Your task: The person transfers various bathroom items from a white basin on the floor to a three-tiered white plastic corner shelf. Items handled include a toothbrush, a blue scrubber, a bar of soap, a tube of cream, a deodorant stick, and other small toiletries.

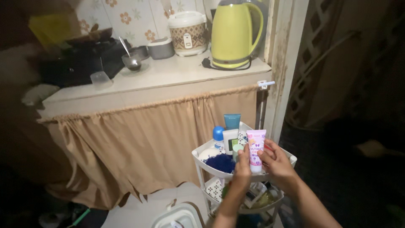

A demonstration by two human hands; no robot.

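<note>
A pink and white tube (255,148) stands cap down over the top shelf of a white tiered cart (202,163). My left hand (241,167) and my right hand (275,162) both grip it from either side. Behind the tube stand a teal tube (232,121), a white tube with a green label (230,141) and a small bottle with a blue cap (218,137). A dark blue fluffy thing (220,162) lies on the same shelf, left of my left hand.
A beige curtain (147,139) hangs under a counter (168,78) with a lime green kettle (234,33), a small rice cooker (188,31), a glass bowl with a spoon (132,60) and a dark stove (80,59). A white lidded bin (177,216) sits on the floor.
</note>
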